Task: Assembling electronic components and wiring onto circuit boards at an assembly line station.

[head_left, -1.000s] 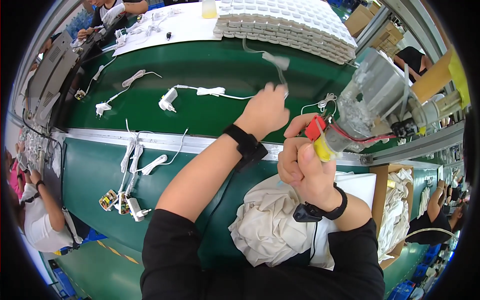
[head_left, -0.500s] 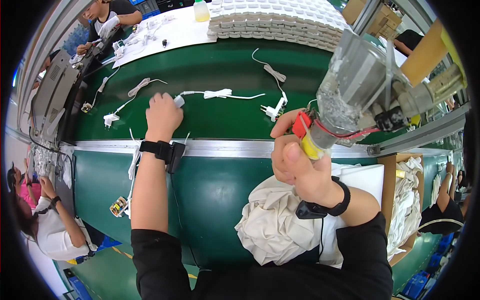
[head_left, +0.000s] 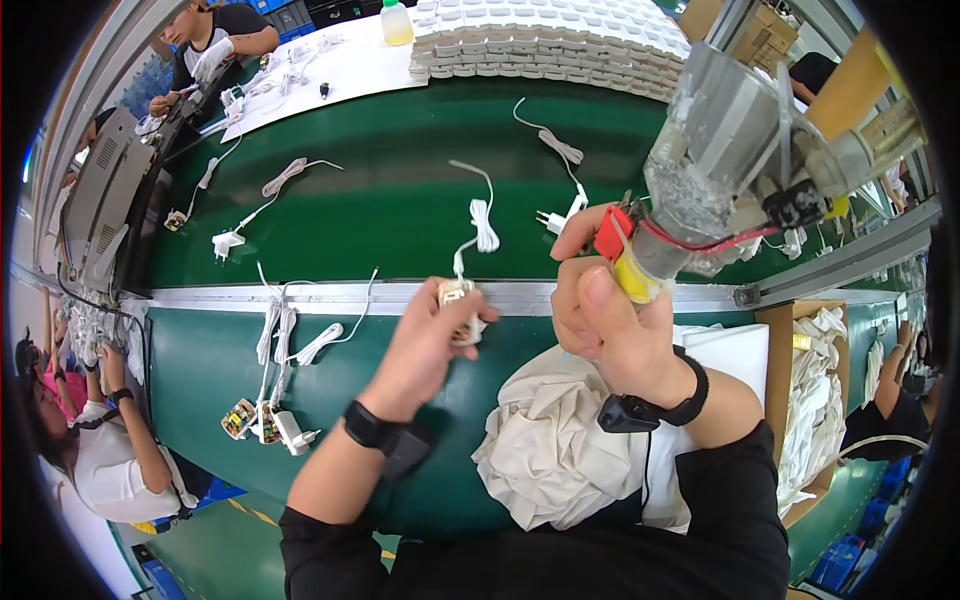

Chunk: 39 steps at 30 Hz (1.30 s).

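Over the near edge of the green belt, my left hand [head_left: 425, 335] is closed round a small white power adapter [head_left: 459, 292]. Its bundled white cord [head_left: 483, 225] trails away across the belt. My right hand [head_left: 625, 315] grips a hot glue gun [head_left: 640, 275] by its yellow-taped nozzle end, beside a red switch-like part. Clear clumps of glue coat its grey body. Left of my left arm, several adapters [head_left: 293, 432] with cords lie on the green worktop, some with circuit boards showing. Part of the held adapter is hidden by my fingers.
More corded adapters [head_left: 228, 242] lie on the belt [head_left: 380, 130]. A metal rail [head_left: 520, 298] separates belt and worktop. Crumpled cream cloth [head_left: 560, 440] sits near me, beside a cardboard box [head_left: 805, 400]. White trays [head_left: 560, 45] are stacked behind. Co-workers sit at far left.
My left hand has come from the belt toward me and rightward, bringing the adapter; its cord has swung round to point away. My right hand and the glue gun have shifted slightly.
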Each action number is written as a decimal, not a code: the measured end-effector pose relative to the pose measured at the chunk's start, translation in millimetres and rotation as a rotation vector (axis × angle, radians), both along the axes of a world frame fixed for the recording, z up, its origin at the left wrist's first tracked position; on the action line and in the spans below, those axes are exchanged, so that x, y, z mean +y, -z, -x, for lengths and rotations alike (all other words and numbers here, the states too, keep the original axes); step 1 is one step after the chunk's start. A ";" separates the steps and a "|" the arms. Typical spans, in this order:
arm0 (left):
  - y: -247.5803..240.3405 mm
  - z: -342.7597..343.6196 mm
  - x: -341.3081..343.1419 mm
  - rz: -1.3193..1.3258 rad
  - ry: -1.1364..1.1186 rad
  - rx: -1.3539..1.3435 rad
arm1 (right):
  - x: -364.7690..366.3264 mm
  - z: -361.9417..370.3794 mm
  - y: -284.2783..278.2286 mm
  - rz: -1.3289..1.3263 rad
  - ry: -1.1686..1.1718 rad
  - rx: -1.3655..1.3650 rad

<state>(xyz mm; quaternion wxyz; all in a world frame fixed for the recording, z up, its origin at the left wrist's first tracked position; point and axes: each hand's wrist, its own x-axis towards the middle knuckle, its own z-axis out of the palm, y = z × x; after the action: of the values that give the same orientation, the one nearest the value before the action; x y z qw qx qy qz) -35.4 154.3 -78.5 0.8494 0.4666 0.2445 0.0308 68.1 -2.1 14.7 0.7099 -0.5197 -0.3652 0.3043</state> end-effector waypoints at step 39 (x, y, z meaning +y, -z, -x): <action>27.5 -1.5 -56.0 0.340 0.312 -0.239 | 3.2 -2.0 9.5 0.012 0.013 -0.060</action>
<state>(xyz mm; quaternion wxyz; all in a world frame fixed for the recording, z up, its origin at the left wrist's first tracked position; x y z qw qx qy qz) -34.0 98.3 -106.0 0.9329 0.3424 0.0691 -0.0874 70.0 1.1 5.2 0.6972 -0.5354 -0.3812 0.2861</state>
